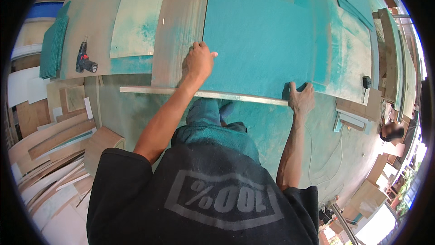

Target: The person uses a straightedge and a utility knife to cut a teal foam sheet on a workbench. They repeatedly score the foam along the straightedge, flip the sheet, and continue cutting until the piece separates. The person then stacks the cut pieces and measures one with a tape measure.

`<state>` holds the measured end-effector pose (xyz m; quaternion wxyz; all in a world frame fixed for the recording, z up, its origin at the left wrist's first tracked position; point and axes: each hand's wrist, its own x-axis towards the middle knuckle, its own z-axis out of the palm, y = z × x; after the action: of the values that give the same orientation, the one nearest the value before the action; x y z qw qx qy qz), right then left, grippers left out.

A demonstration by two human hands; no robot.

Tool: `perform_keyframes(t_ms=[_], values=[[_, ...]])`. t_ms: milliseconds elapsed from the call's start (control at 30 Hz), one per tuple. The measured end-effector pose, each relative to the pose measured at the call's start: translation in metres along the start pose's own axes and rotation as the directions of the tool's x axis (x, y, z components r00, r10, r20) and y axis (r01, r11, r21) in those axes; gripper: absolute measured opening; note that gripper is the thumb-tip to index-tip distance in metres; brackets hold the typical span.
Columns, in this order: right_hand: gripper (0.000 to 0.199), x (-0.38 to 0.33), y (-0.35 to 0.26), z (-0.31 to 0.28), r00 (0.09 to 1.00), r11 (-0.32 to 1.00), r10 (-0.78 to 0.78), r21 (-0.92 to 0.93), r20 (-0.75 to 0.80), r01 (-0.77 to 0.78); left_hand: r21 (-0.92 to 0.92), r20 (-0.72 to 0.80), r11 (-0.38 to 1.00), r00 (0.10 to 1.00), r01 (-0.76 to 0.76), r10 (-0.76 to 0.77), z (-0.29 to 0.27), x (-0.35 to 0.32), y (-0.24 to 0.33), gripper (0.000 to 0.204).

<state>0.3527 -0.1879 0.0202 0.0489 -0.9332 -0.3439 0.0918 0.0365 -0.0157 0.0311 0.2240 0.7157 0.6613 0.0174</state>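
Fingers (205,51) of my left hand (198,63) press flat on the teal panel's (260,41) left edge; my right hand (302,99) hooks its near corner. That panel lies ahead on the workbench (181,27), long axis running left-right, drill (84,59) far left.

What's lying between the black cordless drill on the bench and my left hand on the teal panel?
In the head view, between the black cordless drill and the left hand lies a pale plywood sheet with teal overspray, then a bare brown board strip. No tools there.
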Motion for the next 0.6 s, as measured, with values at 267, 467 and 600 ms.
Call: perform_keyframes(t_ms=[267,467,600], values=[[0.065,-0.062,-0.025,-0.007,0.719,0.668,-0.687,0.299,-0.103,0.681,0.169,-0.071,0.915,0.921,-0.367,0.382,0.019,0.005,0.029,0.075],[0.041,-0.116,-0.056,0.021,0.621,0.614,-0.784,0.157,0.001,0.774,0.18,-0.019,0.925,0.939,-0.333,0.342,0.036,0.003,0.035,0.09],[0.034,-0.115,-0.057,0.03,0.64,0.629,-0.766,0.135,-0.059,0.766,0.176,0.029,0.924,0.94,-0.339,0.34,0.029,0.005,0.039,0.091]])
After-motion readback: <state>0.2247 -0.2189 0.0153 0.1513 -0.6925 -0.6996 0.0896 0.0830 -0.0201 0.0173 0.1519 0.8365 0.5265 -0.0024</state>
